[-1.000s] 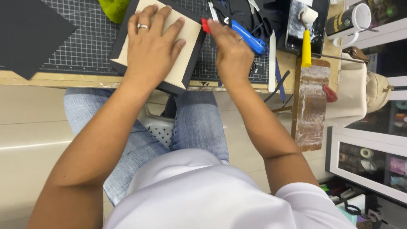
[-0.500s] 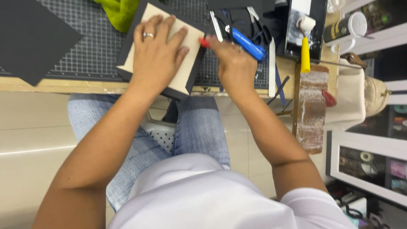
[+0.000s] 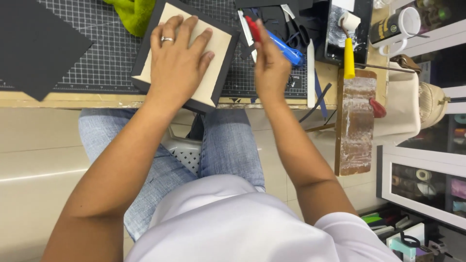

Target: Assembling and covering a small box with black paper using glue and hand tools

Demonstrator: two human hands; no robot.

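My left hand (image 3: 177,60), with a ring on one finger, lies flat with fingers spread on a beige board (image 3: 217,53) that has black-covered edges. The board rests on a gridded cutting mat (image 3: 109,60) and overhangs the table's front edge. My right hand (image 3: 270,68) is just right of the board, fingers closed round a red-handled tool (image 3: 252,26) whose tip points away from me. A blue-handled knife (image 3: 286,48) lies behind that hand.
A black sheet (image 3: 36,46) lies at the left and a green cloth (image 3: 133,13) at the back. At the right are a yellow-handled roller (image 3: 349,51), a smeared wooden board (image 3: 355,121), a mug (image 3: 394,26) and a beige bag (image 3: 403,106). Shelves stand further right.
The view has shifted so the table sits lower in the frame. My right hand has drawn back from the board's right edge, lifting the red tool; the left hand stays pressed on the board.
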